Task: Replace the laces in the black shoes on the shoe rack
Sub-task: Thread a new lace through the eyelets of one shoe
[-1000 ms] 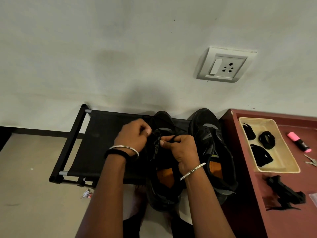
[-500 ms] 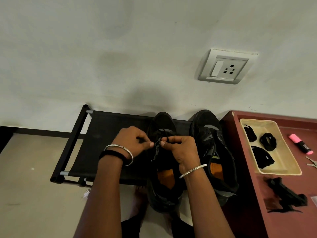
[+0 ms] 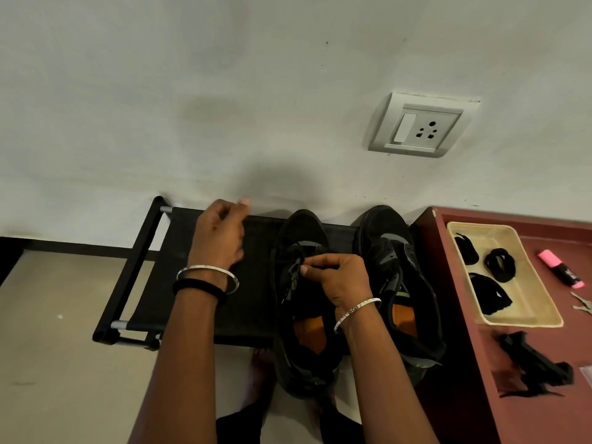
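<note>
The black shoe rack (image 3: pixel 253 309) stands against the wall with both black shoes on it, toes to the wall, and on the table beside it a cream tray (image 3: pixel 520 304) holds coiled black laces (image 3: pixel 499 262), which I judge to be the replacements. The right hand (image 3: pixel 342 277) pinches the lace (image 3: pixel 296 251) over the eyelets of the left shoe (image 3: pixel 301 363), while the left hand (image 3: pixel 221 238) hovers above bare rack fabric, fingers loosely curled — whether a strand runs through them I cannot tell. The unthreading would go best with the right hand steadying the tongue and the lace drawn out one crossing at a time, straight through each eyelet — so nothing snags.
</note>
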